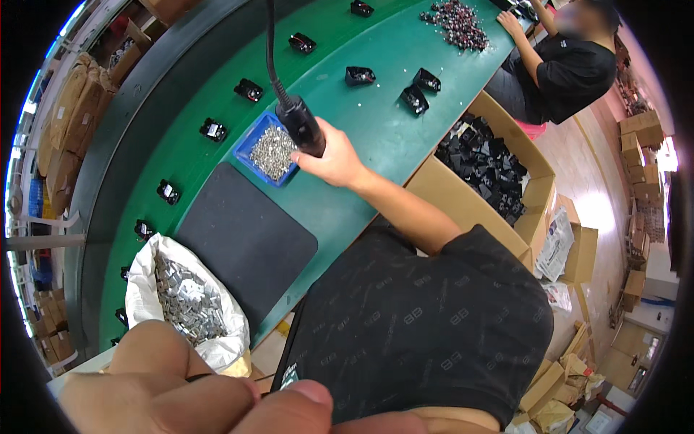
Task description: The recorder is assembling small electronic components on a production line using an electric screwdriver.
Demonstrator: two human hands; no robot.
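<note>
My right hand point(336, 155) is wrapped round a black electric screwdriver point(298, 121) with a cord running up from it. The tool is held over the right side of a blue tray point(248, 162) full of small silver screws point(272, 153). Its tip cannot be made out. Large and close at the lower edge, my left hand point(181, 398) has its fingers curled in; whatever they may grip is hidden. Beyond it, a white sack point(141, 286) of flat silver metal pieces point(189, 300) stands beside a dark rectangular mat point(249, 231).
Black plastic housings point(249, 90) sit in a row along the curved green conveyor point(210, 173). Other housings point(414, 99) and a reddish-black pile of small parts point(459, 25) lie farther right. A carton point(538, 210) holds black parts. A co-worker point(571, 69) sits at the far right.
</note>
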